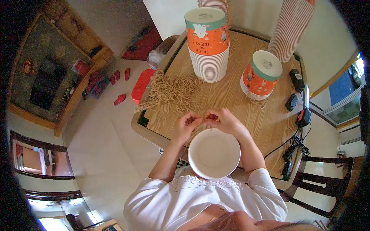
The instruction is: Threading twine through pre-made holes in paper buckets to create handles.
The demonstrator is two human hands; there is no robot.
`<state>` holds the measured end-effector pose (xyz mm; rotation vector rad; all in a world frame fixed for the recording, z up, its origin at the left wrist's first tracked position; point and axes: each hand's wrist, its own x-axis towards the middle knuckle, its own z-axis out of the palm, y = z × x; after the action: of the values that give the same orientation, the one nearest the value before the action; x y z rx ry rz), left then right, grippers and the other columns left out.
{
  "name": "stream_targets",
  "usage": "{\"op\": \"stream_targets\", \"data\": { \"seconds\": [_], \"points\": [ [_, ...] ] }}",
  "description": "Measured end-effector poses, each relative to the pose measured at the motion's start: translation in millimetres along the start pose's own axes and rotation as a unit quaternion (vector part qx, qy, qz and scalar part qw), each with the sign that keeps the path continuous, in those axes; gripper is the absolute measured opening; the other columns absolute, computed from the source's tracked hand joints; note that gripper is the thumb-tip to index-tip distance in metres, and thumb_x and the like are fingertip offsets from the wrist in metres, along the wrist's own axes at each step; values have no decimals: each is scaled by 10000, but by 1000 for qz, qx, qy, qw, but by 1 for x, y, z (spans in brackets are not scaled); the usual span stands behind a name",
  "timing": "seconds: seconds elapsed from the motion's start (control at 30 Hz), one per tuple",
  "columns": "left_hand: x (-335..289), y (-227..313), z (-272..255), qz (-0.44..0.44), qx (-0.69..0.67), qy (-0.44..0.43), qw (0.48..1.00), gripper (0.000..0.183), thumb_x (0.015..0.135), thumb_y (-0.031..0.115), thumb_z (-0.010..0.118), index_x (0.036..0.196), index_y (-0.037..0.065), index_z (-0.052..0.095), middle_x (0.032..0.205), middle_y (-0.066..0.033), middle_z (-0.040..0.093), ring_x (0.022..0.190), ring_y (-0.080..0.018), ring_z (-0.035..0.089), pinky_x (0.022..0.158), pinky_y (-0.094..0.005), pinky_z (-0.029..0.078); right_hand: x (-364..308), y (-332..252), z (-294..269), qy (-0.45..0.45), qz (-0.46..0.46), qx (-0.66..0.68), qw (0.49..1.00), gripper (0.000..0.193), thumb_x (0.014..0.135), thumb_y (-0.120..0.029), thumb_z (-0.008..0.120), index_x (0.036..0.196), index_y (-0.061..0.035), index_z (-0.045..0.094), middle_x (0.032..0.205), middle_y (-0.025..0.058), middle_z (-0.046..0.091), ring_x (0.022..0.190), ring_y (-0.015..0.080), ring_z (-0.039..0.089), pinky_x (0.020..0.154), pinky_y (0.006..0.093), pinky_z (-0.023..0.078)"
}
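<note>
A white paper bucket rests at the table's near edge against my body, its open mouth facing up. Just beyond its far rim, my left hand and my right hand meet with thumbs and fingertips pinched. Between them is a thin piece of brown twine, partly covered by the fingers. Beyond my left hand lies a loose heap of brown twine. A tall stack of paper buckets stands upside down behind it, the top one orange and green. A shorter stack with twine under its rim is at the right.
Taller bucket stacks rise at the back. Black power adapters and a coiled cable line the table's right side. A red container sits at the left edge. A dark wooden chair stands at the near right; red slippers lie on the floor.
</note>
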<state>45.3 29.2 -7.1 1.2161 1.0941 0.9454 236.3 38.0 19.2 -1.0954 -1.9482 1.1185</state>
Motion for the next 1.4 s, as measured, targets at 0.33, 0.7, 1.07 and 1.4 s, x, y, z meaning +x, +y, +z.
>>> {"op": "stream_targets", "data": {
  "seconds": [0.33, 0.7, 1.07, 1.4],
  "points": [
    [-1, 1, 1, 2, -17, 5, 1000, 81, 836, 155, 654, 846, 91, 605, 703, 48, 563, 608, -38, 480, 531, -190, 372, 0, -3, 2, 1, 12, -11, 1000, 134, 776, -64, 639, 894, -14, 600, 722, 95, 618, 655, 167, 603, 602, 310, 478],
    [1, -9, -4, 2, -1, 3, 1000, 71, 847, 104, 643, 882, 46, 621, 736, 44, 593, 638, -16, 498, 545, -170, 382, 1, -3, 3, -2, 8, -5, 1000, 143, 785, -80, 657, 900, -9, 608, 732, 92, 623, 673, 160, 606, 617, 300, 486],
    [-1, -2, -6, -25, -40, 24, 999, 86, 850, 104, 636, 917, 51, 621, 809, 12, 633, 694, -33, 547, 591, -180, 421, 0, 0, 1, -10, 19, 11, 1000, 153, 797, -159, 660, 873, -32, 622, 828, 111, 660, 735, 226, 652, 646, 336, 508],
    [-3, 2, -1, 71, 139, -8, 988, 157, 808, 97, 663, 950, 37, 639, 840, -25, 667, 740, -70, 608, 659, -223, 487, 1, 6, -1, -21, 15, -7, 1000, 138, 810, -109, 634, 900, -5, 633, 763, 105, 642, 677, 166, 618, 616, 300, 485]
  ]
}}
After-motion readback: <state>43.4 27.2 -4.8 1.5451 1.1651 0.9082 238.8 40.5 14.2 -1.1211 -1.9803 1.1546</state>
